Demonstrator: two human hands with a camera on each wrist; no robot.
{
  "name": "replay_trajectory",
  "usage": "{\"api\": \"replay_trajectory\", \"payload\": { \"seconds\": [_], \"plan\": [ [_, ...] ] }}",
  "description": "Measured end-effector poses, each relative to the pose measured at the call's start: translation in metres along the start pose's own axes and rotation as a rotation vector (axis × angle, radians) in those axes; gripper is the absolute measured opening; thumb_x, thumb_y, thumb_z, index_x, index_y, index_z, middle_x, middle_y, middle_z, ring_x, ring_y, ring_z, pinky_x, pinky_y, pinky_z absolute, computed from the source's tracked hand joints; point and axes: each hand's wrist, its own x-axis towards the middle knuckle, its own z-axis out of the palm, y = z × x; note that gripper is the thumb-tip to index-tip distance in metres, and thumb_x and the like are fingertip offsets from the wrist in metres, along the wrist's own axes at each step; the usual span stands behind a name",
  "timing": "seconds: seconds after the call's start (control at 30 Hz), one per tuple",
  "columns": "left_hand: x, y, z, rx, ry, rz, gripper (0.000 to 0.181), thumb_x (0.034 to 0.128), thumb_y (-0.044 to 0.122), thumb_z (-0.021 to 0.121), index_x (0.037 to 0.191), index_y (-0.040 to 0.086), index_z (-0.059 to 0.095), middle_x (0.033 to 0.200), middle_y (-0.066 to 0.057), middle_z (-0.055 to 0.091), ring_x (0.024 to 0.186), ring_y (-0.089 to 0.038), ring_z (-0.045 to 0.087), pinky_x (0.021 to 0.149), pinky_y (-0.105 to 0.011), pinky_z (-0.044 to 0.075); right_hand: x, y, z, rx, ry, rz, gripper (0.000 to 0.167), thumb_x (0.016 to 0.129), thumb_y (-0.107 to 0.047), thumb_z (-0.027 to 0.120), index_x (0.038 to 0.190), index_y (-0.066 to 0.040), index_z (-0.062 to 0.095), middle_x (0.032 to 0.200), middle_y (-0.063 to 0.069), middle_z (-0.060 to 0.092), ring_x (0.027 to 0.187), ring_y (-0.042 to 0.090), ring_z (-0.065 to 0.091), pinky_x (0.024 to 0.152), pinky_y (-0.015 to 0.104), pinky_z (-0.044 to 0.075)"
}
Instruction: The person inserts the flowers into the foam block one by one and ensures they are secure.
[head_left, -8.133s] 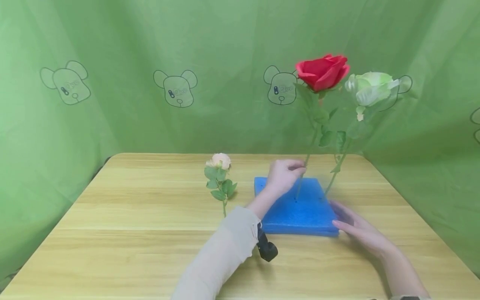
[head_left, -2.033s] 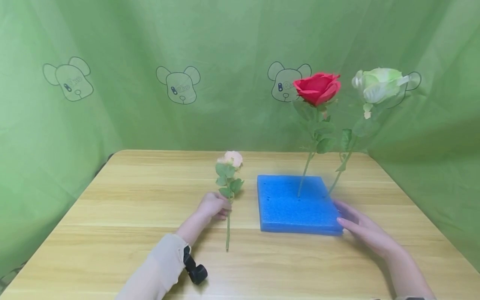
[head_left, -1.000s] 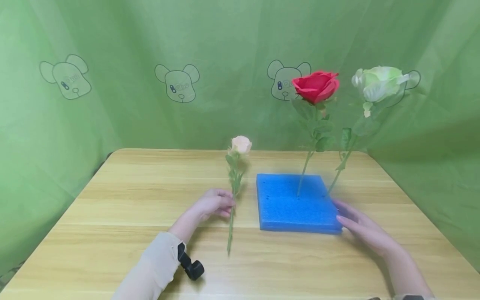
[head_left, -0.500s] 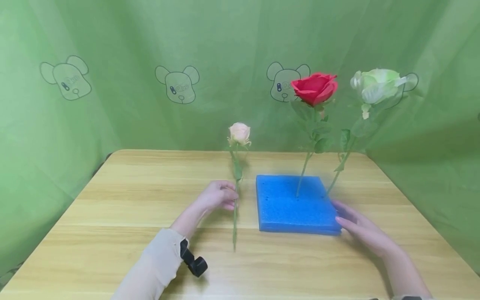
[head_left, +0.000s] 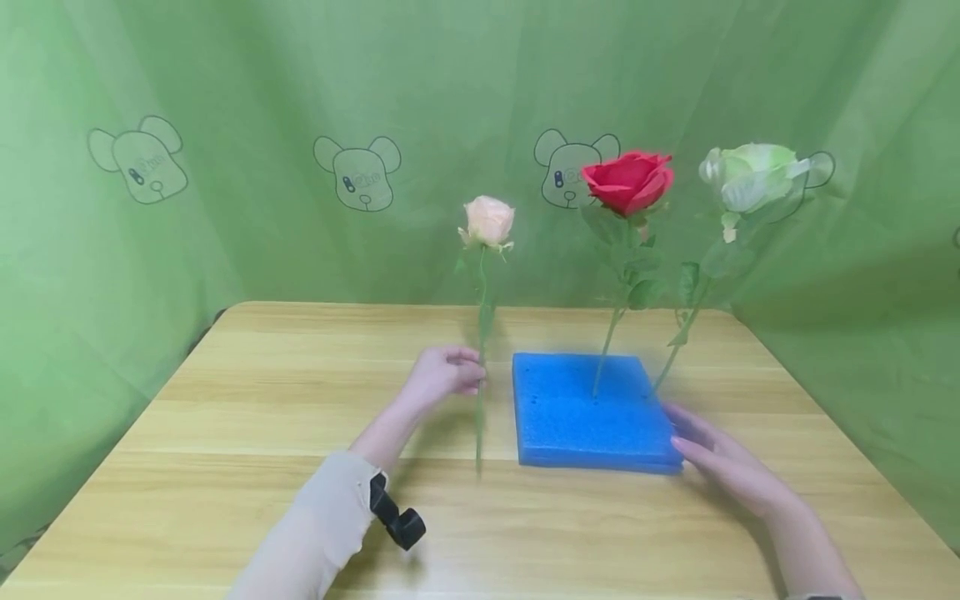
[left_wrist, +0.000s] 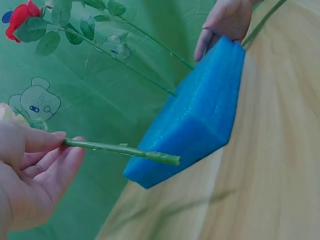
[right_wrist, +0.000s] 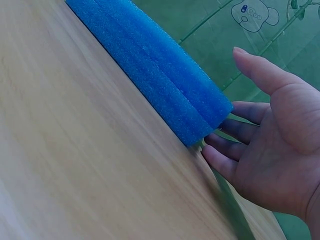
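My left hand (head_left: pixel 442 379) pinches the stem of a pale pink rose (head_left: pixel 489 221) between thumb and fingers. The rose stands nearly upright, just left of a blue foam block (head_left: pixel 585 433). In the left wrist view the stem's cut end (left_wrist: pixel 170 159) points past the block's near corner. At the block's right side is my right hand (head_left: pixel 731 467). Its fingers, extended and slightly bent in the right wrist view, touch the end of the foam, with the thumb (right_wrist: pixel 260 70) held away. A red rose (head_left: pixel 628 182) and a white-green rose (head_left: pixel 753 175) stand in the block, the latter leaning right.
Several small holes (head_left: pixel 534 400) show in the foam's top, on its left part. The block lies on a wood-grain table (head_left: pixel 247 400). Behind the table hangs a green curtain (head_left: pixel 450 100) with bear-head outlines. A black wrist mount (head_left: pixel 397 517) sticks out from the left sleeve.
The left hand left the red rose's stem and took the pink rose lying on the table. It has raised that rose upright and shifted it slightly right. The right hand has stayed at the block.
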Motion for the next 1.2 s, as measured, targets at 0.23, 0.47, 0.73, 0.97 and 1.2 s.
{"api": "replay_trajectory", "payload": {
  "seconds": [0.23, 0.47, 0.73, 0.97, 1.2],
  "plan": [
    [0.008, 0.010, 0.009, 0.026, 0.076, 0.092, 0.029, 0.0817, 0.002, 0.065, 0.109, -0.007, 0.060, 0.098, -0.021, 0.066, 0.085, -0.031, 0.066, 0.075, -0.031, 0.056, -0.001, -0.001, 0.000, -0.007, -0.006, -0.008, 0.059, 0.099, -0.018, 0.043, 0.146, 0.000, 0.012, 0.151, 0.024, 0.008, 0.133, 0.046, 0.006, 0.109, 0.051, 0.015],
    [0.019, 0.015, 0.018, 0.029, 0.092, 0.157, 0.027, 0.0810, -0.001, 0.066, 0.106, -0.009, 0.061, 0.098, -0.023, 0.066, 0.081, -0.029, 0.067, 0.072, -0.029, 0.056, -0.002, 0.002, -0.001, -0.017, -0.007, -0.054, 0.062, 0.096, -0.010, 0.048, 0.146, 0.001, 0.014, 0.151, 0.024, 0.008, 0.138, 0.028, 0.008, 0.105, 0.061, 0.006],
    [0.026, 0.023, 0.027, 0.050, 0.128, 0.180, 0.028, 0.0818, 0.003, 0.067, 0.108, -0.007, 0.063, 0.101, -0.020, 0.066, 0.083, -0.029, 0.067, 0.072, -0.028, 0.056, -0.002, 0.003, 0.000, 0.005, -0.016, -0.076, 0.063, 0.094, -0.006, 0.049, 0.145, 0.004, 0.013, 0.150, 0.027, 0.007, 0.135, 0.040, 0.003, 0.103, 0.063, 0.003],
    [0.036, 0.026, 0.035, 0.015, 0.156, 0.219, 0.026, 0.0823, 0.002, 0.067, 0.107, -0.006, 0.064, 0.097, -0.019, 0.068, 0.083, -0.031, 0.067, 0.076, -0.033, 0.056, -0.001, 0.003, -0.001, 0.037, -0.027, -0.089, 0.063, 0.094, -0.005, 0.048, 0.144, 0.007, 0.011, 0.149, 0.029, 0.004, 0.131, 0.049, -0.001, 0.097, 0.071, 0.000],
    [0.043, 0.021, 0.047, -0.022, 0.125, 0.264, 0.024, 0.0822, 0.002, 0.067, 0.104, -0.007, 0.065, 0.095, -0.020, 0.068, 0.081, -0.025, 0.068, 0.074, -0.028, 0.056, 0.000, 0.003, -0.001, 0.030, -0.019, -0.039, 0.062, 0.096, -0.009, 0.047, 0.145, 0.005, 0.010, 0.150, 0.027, 0.003, 0.131, 0.049, -0.001, 0.098, 0.070, 0.001]
  ]
}}
